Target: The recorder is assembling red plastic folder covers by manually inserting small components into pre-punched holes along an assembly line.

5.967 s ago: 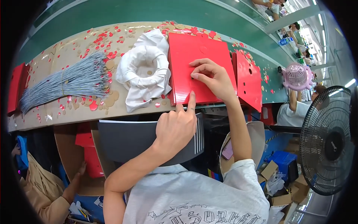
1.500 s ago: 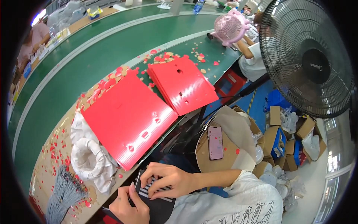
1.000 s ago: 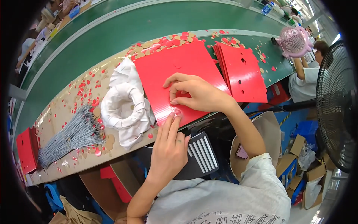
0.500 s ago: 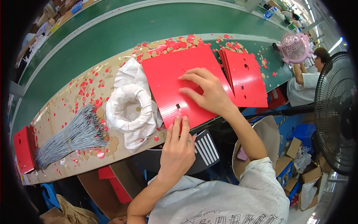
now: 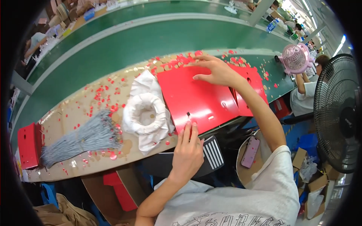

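Observation:
A flat, glossy red sheet [image 5: 196, 96] lies in front of me, with a small black rectangle near its close edge. Stretched fingers of my left hand [image 5: 187, 156] rest on that close edge, just below the black mark. Over the sheet's far edge is my right hand [image 5: 218, 71], its fingers and thumb spread; whether the fingertips touch the sheet I cannot tell. More red sheets [image 5: 253, 81] with round holes lie under its right side. Directly left of it sits a twisted white cloth ring [image 5: 145, 113].
A bundle of thin grey strands [image 5: 81, 139] and a red stack [image 5: 28, 147] lie at left. Red and tan discs [image 5: 177, 60] litter the bench. A pink fan [image 5: 296, 58] and a black fan [image 5: 341, 113] stand at right. A phone [image 5: 250, 151] lies near my right arm.
My right hand has moved away from me, from the middle of the red sheet to its far edge. My left hand stays at the close edge. The whole view has shifted slightly.

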A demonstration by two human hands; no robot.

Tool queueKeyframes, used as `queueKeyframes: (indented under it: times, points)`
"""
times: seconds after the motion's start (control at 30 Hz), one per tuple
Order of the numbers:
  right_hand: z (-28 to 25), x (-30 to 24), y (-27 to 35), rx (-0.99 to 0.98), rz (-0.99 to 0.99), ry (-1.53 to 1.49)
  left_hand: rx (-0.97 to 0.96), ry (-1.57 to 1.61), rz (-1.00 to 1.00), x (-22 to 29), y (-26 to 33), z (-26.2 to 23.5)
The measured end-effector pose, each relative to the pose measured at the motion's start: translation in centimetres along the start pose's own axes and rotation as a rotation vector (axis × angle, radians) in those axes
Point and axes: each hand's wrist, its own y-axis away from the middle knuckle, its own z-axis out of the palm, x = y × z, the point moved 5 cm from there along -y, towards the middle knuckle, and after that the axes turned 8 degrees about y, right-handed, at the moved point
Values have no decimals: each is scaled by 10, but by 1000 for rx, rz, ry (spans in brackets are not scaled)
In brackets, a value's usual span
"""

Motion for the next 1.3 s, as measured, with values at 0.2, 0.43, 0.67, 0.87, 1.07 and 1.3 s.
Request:
queueKeyframes:
  times: [0.2, 0.43, 0.67, 0.87, 1.07, 1.3]
  points:
    - [25, 6, -11, -90, 68, 13, 9, -13, 1, 0, 3, 5]
    - [-6, -14, -14, 94, -45, 180, 5, -24, -6, -5, 8, 5]
    - [-15, -27, -17, -3, -123, 347, 5, -26, 15, -3, 8, 8]
    - [-38, -41, -9, 261, -242, 291, 8, -41, 51, 1, 9, 7]
    - [-54, -52, -13, 238, -201, 377, 127, 71, 87, 0, 9, 0]
    - [-156, 62, 19, 559, 90, 261, 262, 323, 13, 7, 25, -46]
